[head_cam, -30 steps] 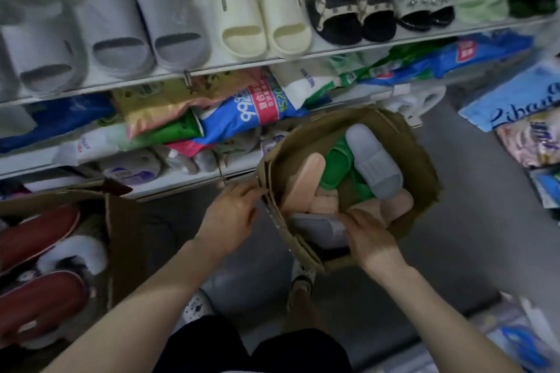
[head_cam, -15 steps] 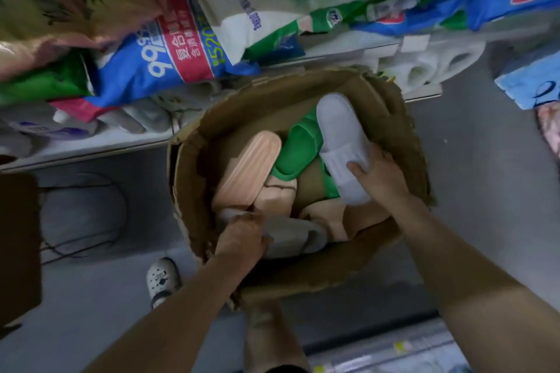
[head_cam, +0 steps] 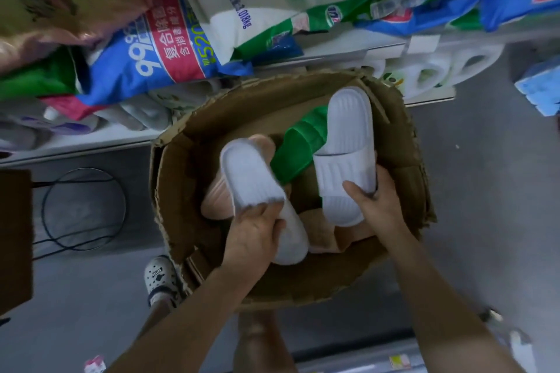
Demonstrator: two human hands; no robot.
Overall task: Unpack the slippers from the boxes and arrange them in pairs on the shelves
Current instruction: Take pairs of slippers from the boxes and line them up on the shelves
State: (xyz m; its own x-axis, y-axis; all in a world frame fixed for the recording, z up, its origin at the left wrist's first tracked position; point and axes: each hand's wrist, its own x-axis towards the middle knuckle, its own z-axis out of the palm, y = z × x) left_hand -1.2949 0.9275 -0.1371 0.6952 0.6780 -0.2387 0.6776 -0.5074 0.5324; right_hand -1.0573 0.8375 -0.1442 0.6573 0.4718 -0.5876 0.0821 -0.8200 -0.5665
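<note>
An open cardboard box [head_cam: 403,136] stands on the floor below me. My left hand [head_cam: 254,230] grips a pale lilac slipper [head_cam: 251,179] at its strap, sole side up, lifted above the box's contents. My right hand [head_cam: 375,203] grips the second pale lilac slipper [head_cam: 348,142] by its strap, heel pointing away from me. A green slipper [head_cam: 300,148] lies between the two. Under them sit several peach slippers [head_cam: 218,197].
A low white shelf [head_cam: 342,51] behind the box carries bagged goods, among them a blue and red bag [head_cam: 157,54]. White jugs [head_cam: 448,66] stand at the right. A wire ring [head_cam: 81,209] lies on the grey floor at the left, beside a brown box corner [head_cam: 15,236]. My shoe [head_cam: 159,278] is near the box.
My left hand has pulled the second lilac slipper up out of the box's front. My right hand now has a full grip on the other lilac slipper's strap. The camera has moved closer.
</note>
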